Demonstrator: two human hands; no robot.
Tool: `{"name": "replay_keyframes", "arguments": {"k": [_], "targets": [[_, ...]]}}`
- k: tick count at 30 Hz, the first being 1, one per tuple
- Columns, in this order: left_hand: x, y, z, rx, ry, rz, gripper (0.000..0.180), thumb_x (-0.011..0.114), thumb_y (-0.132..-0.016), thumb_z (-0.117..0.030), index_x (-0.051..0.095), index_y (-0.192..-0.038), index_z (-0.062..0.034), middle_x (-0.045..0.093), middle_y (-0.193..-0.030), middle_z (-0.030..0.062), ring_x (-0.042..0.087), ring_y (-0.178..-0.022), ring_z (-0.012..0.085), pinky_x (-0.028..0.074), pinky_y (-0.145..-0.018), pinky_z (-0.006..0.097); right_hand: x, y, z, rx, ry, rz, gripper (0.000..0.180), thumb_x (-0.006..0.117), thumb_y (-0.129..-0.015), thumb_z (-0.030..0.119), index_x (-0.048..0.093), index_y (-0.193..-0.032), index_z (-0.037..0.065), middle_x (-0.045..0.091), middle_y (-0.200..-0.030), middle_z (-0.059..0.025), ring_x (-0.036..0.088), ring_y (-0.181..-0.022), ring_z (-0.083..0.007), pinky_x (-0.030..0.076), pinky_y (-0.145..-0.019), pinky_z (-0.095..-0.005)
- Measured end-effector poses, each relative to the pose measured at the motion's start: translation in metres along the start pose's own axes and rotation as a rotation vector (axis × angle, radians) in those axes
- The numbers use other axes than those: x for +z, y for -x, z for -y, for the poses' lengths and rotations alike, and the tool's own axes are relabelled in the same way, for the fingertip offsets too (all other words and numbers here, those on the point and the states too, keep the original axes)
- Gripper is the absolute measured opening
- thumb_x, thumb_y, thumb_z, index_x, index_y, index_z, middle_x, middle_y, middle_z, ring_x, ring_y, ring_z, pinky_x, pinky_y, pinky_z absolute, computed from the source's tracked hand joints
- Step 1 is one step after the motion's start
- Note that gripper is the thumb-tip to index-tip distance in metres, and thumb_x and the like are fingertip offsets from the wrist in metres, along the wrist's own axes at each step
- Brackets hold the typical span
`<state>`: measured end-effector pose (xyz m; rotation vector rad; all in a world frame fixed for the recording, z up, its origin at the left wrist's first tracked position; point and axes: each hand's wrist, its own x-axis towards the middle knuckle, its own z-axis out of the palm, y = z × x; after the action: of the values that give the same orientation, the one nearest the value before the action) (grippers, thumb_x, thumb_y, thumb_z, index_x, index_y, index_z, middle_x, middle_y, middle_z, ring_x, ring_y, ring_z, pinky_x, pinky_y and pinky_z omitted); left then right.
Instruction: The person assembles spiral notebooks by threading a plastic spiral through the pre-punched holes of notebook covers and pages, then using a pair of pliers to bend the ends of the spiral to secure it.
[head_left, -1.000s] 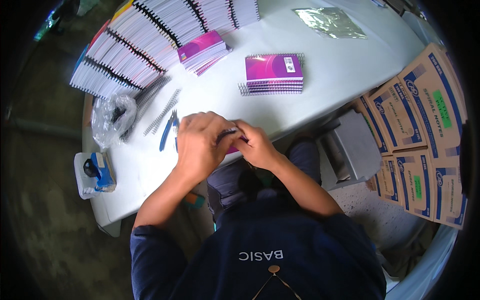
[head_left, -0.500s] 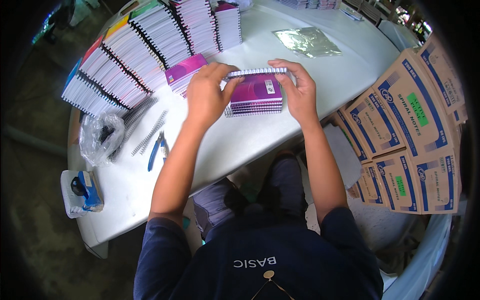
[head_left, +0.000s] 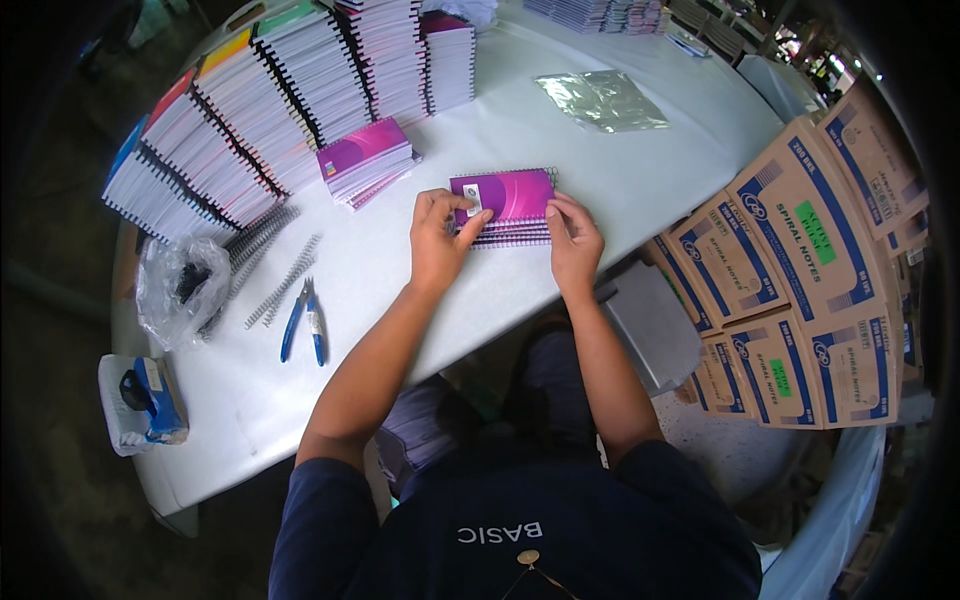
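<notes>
Two bare hands work over a white table point(head_left: 650, 170), past the person's dark shirt point(head_left: 400, 530). The left hand point(head_left: 440, 240) grasps the left end of a purple notebook point(head_left: 515, 195), its thumb on the cover beside a white label; the right hand point(head_left: 577, 240) pinches the right edge between thumb and fingers. That notebook lies over a stack of coil-bound notebooks point(head_left: 512, 240), near the table's front edge.

To the left, a white tub point(head_left: 116, 405) holds a blue object, and blue-handled pliers point(head_left: 290, 330) lie with their handles spread. Just beyond them rest loose metal coils point(head_left: 285, 285), with a clear plastic bag point(head_left: 160, 300) farther left. On the right stand a grey bin point(head_left: 650, 330) and cardboard boxes point(head_left: 775, 240).

Farther back sit a small purple pile point(head_left: 365, 150), a flat shiny packet point(head_left: 600, 100) and tall rows of bound books point(head_left: 310, 60). More stacks point(head_left: 610, 15) stand at the far end.
</notes>
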<state>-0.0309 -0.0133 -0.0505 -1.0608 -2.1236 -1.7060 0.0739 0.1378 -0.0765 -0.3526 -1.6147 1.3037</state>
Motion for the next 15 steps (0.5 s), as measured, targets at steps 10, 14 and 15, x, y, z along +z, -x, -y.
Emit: {"name": "replay_keyframes", "arguments": {"k": [10,14,15], "targets": [[0.003,0.004,0.003,0.101,-0.017,0.048,0.037,0.081,-0.071,-0.021,0.061,-0.097,-0.0039,0.048,-0.1,0.0092,0.05,-0.09,0.0212,0.045,-0.074,0.03,-0.002,-0.011,0.043,-0.046,0.195,-0.131,0.021,0.066,-0.084,0.006,0.065,-0.105,0.004,0.063,-0.107,-0.0077,0.058,-0.097,-0.0165,0.044,-0.09,-0.0299],[-0.011,0.003,-0.008,0.026,-0.143,-0.034,0.034,0.07,-0.081,-0.03,0.06,-0.103,-0.0056,0.05,-0.102,0.0126,0.055,-0.085,0.025,0.049,-0.068,0.034,-0.019,-0.031,0.18,-0.615,0.038,-0.198,0.037,0.057,-0.091,0.017,0.053,-0.121,-0.003,0.059,-0.12,-0.0142,0.056,-0.111,-0.0219,0.042,-0.098,-0.0342],[-0.012,0.003,-0.005,-0.018,-0.123,-0.012,0.033,0.07,-0.082,-0.03,0.06,-0.103,-0.0057,0.05,-0.103,0.0126,0.055,-0.085,0.0251,0.049,-0.068,0.034,-0.023,-0.033,0.221,-0.73,-0.153,-0.172,0.038,0.054,-0.091,0.022,0.053,-0.12,-0.001,0.059,-0.119,-0.0146,0.057,-0.107,-0.0221,0.043,-0.097,-0.0346]]}}
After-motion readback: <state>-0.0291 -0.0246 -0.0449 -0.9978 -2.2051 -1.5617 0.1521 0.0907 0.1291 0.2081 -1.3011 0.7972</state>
